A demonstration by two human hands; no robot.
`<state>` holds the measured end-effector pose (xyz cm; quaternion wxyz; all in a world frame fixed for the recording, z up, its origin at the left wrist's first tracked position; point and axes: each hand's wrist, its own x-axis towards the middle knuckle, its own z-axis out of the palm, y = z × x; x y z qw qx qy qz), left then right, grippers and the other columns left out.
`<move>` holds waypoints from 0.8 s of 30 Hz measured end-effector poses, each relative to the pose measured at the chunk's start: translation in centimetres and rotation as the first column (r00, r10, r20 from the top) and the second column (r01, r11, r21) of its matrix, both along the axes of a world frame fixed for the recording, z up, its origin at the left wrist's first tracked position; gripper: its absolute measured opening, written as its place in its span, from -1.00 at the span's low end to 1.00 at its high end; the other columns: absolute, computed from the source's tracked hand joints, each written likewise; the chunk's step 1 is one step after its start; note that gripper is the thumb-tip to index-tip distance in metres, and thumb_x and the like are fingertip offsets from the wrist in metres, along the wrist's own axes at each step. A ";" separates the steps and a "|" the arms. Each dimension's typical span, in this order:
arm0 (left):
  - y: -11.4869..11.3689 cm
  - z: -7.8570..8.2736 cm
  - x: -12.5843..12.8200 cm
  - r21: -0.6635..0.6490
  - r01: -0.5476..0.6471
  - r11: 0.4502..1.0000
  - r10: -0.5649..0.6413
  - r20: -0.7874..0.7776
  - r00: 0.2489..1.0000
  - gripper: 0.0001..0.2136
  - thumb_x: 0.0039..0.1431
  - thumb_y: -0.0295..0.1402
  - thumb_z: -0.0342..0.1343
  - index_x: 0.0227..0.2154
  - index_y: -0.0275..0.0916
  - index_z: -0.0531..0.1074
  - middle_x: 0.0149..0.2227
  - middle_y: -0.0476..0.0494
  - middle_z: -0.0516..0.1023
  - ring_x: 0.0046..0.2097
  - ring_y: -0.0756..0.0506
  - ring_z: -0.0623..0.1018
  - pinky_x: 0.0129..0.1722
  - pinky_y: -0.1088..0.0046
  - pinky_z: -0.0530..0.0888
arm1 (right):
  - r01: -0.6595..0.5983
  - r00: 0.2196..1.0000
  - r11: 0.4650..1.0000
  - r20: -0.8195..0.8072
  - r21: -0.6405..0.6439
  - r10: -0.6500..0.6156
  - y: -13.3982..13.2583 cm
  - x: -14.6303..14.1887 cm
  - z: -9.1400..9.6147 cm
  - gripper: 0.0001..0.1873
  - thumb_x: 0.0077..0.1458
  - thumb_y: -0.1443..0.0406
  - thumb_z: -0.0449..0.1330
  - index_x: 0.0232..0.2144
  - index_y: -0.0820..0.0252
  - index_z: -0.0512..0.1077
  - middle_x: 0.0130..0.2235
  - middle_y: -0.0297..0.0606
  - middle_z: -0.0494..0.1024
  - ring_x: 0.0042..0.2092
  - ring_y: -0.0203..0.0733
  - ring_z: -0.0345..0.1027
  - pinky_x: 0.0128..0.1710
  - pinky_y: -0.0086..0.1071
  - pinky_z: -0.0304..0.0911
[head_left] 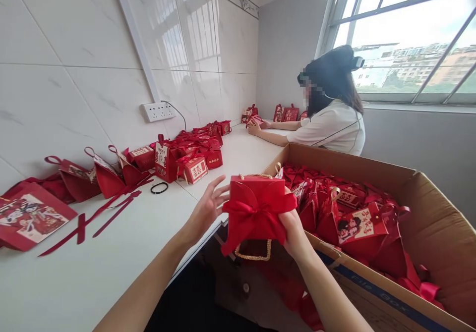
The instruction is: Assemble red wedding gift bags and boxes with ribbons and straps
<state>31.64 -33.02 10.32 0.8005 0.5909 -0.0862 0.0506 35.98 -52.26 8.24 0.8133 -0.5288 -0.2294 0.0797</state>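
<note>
A red gift box [256,193] with a broad red ribbon bow [256,215] across its front is held up near the table's edge. Gold rope handles [253,257] show at its top and bottom. My right hand [295,228] grips the box at its right side, the fingers partly hidden behind it. On the other side my left hand [208,208] has its fingers spread, the tips close to the box's left edge; whether they touch it I cannot tell.
A large cardboard box [416,188] filled with red gift boxes [357,223] stands at right. More gift boxes [167,158], loose ribbons [117,203] and a black ring [159,188] lie on the white table [122,272]. Beyond, a co-worker [330,119] handles a small red box.
</note>
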 end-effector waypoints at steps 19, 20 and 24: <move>0.5 -3.8 0.0 0.170 0.077 0.982 -0.042 -0.198 0.979 -0.30 0.00 -0.13 0.19 0.19 -0.04 0.04 0.07 -0.24 0.38 0.08 -0.30 0.42 0.00 0.14 0.39 | 0.029 0.943 0.908 0.313 -0.418 0.114 -4.9 0.2 -2.4 -0.03 -0.10 -0.02 0.29 0.23 -0.14 -0.16 0.32 -0.15 -0.10 0.29 0.09 -0.09 0.18 0.01 0.08; 0.3 -4.0 0.0 0.190 0.109 0.976 -0.066 -0.218 0.974 -0.27 -0.01 -0.11 0.19 0.20 -0.06 0.00 0.08 -0.25 0.36 0.08 -0.29 0.41 0.02 0.12 0.37 | 0.093 0.918 0.877 0.381 -0.471 0.107 -5.5 0.0 -2.4 0.04 -0.15 0.08 0.35 0.24 -0.16 -0.19 0.33 -0.16 -0.14 0.30 0.10 -0.14 0.20 0.02 0.04; -1.7 -4.3 -0.1 0.284 0.242 0.928 -0.161 -0.282 0.946 -0.16 -0.06 -0.06 0.19 0.23 -0.16 -0.11 0.10 -0.36 0.28 0.02 -0.30 0.44 0.01 0.06 0.35 | 0.270 0.847 0.708 0.511 -0.653 0.148 -7.7 -0.9 -2.9 0.15 -0.20 0.34 0.33 0.27 -0.16 -0.30 0.31 -0.11 -0.08 0.28 0.16 -0.04 0.16 0.10 0.08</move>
